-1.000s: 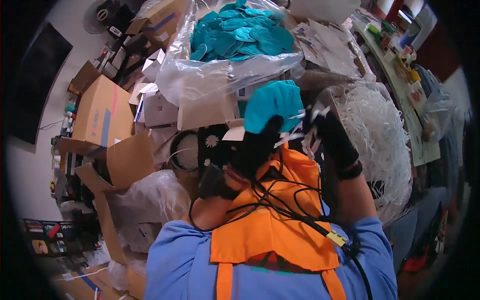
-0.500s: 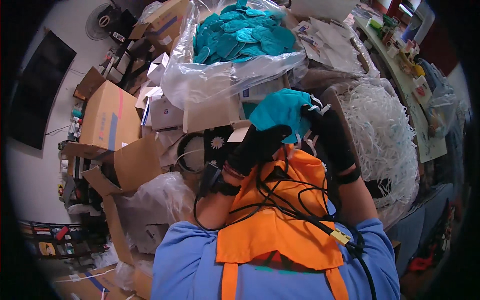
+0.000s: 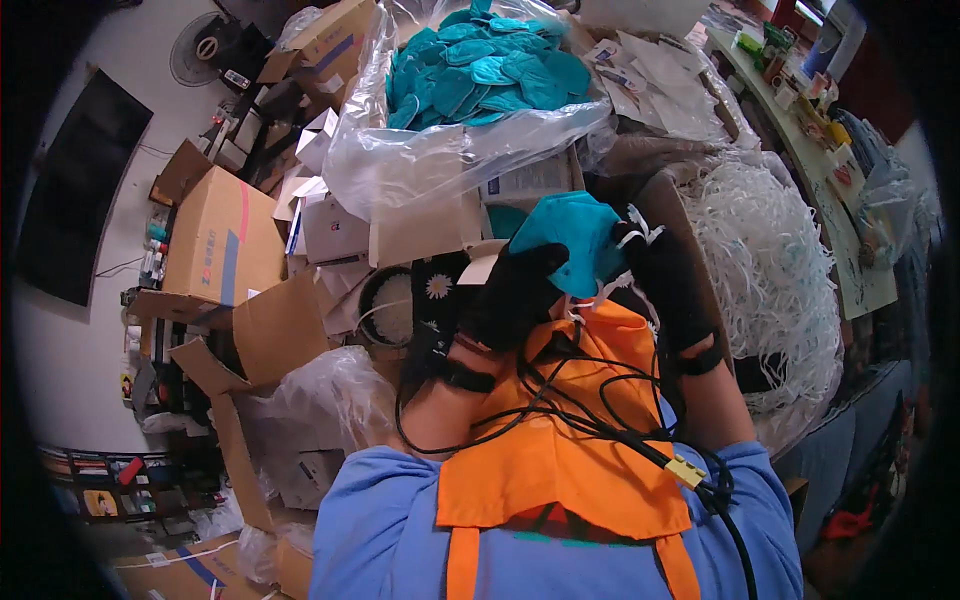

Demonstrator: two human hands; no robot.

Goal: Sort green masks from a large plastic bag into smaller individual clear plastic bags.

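A teal face mask [image 3: 566, 235] is held up in front of my chest, between both black-gloved hands. My left hand [image 3: 517, 293] grips its left lower edge, with the thumb laid over the front. At the mask's right side my right hand [image 3: 664, 280] is closed on the edge and a white strap [image 3: 643, 222]; its fingertips are partly hidden. More white strap hangs below the mask. Beyond it, a heap of similar teal masks [image 3: 480, 72] fills a plastic-lined box [image 3: 415, 150]. To the right, a large tangle of white straps [image 3: 750, 250] lies close to my right forearm.
Open cardboard boxes [image 3: 215, 240] stand at the left, with a clear plastic bag [image 3: 335, 390] nearer me. A dark round container [image 3: 388, 305] sits beside my left hand. Black cables [image 3: 600, 420] cross my orange apron [image 3: 560, 470]. A cluttered long table [image 3: 800, 150] runs along the right.
The mask has tilted more upright and shifted slightly right. My left hand has moved a little right with it, while my right hand keeps its hold at the strap side.
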